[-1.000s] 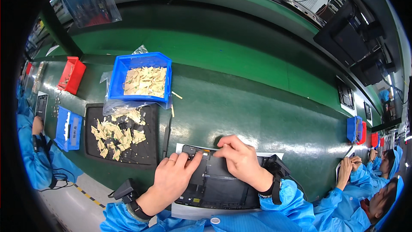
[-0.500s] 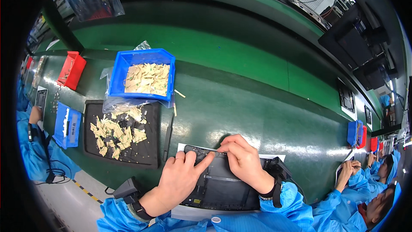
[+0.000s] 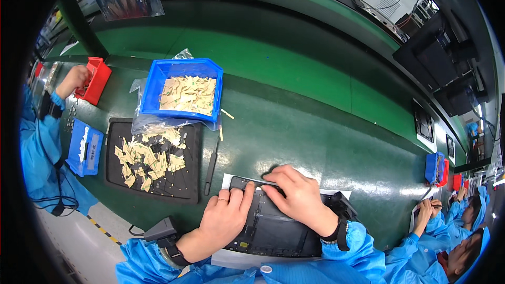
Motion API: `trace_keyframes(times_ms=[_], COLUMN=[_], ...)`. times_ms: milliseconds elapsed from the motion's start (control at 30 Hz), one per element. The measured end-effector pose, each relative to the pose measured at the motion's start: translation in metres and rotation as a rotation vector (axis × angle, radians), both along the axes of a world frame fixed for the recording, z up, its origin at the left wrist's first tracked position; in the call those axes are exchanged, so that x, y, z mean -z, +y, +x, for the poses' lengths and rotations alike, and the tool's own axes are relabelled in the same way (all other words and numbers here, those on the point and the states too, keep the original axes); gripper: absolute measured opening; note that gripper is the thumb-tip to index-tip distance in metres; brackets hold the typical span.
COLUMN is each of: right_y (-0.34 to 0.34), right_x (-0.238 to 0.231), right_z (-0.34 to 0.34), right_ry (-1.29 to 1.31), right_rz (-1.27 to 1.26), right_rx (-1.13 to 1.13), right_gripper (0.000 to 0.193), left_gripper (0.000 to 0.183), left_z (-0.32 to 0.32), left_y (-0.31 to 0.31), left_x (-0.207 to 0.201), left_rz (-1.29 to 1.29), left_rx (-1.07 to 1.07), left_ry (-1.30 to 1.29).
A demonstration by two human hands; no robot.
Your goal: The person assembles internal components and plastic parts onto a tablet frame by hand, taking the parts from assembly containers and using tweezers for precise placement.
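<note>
A flat black tablet housing [image 3: 279, 226] lies tilted on a white sheet [image 3: 239, 259] in front of me. My left hand [image 3: 226, 220] rests over its left end, with fingers stretched and tips pressed on the upper left corner; it holds nothing that shows. Across the far edge reaches my right hand [image 3: 300, 200]. Its index finger lies at the rim and its thumb on the surface, with a gap between them, close to the left fingertips. Any small part beneath the fingertips is hidden.
Left of the housing lie a dark slim tool [image 3: 212, 167] and a black tray [image 3: 192, 189] of cream paper scraps. Behind the tray stands a blue bin [image 3: 218, 89] with more scraps. A co-worker's hand [image 3: 78, 78] is at a red bin [image 3: 100, 89]. Other people sit at right.
My right thumb and index finger have spread apart from a pinch. My left fingers have drawn closer together at the corner. The co-worker's hand at left has moved to the red bin.
</note>
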State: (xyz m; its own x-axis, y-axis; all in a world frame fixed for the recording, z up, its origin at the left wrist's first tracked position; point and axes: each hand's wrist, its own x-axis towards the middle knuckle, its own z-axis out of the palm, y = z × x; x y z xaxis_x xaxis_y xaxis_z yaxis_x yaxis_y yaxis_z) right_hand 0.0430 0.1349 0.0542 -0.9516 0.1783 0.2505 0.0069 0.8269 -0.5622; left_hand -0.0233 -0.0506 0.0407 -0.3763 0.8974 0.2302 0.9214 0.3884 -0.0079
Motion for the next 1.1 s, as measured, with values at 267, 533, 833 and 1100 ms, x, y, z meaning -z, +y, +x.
trace_keyframes(times_ms=[267, 533, 833, 1100], right_y=[0.0, 0.008, 0.009, 0.006], right_x=[0.003, 0.0, -0.014, -0.021], right_z=[-0.005, -0.014, -0.029, -0.042], right_ry=[-0.071, -0.158, -0.378, -0.46], right_rz=[0.272, 0.034, -0.011, 0.092], right_rx=[-0.148, -0.143, -0.16, -0.257], right_gripper=[0.01, 0.011, 0.02, 0.02], left_gripper=[0.043, 0.025, 0.019, 0.011], left_z=[-0.006, 0.0, -0.003, -0.011], left_y=[-0.01, -0.015, -0.013, -0.006], left_x=[0.003, 0.004, -0.003, -0.006], left_rz=[0.122, 0.29, 0.204, 0.195], left_rx=[0.07, -0.046, 0.124, 0.227], left_ry=[-0.052, -0.203, -0.02, -0.048])
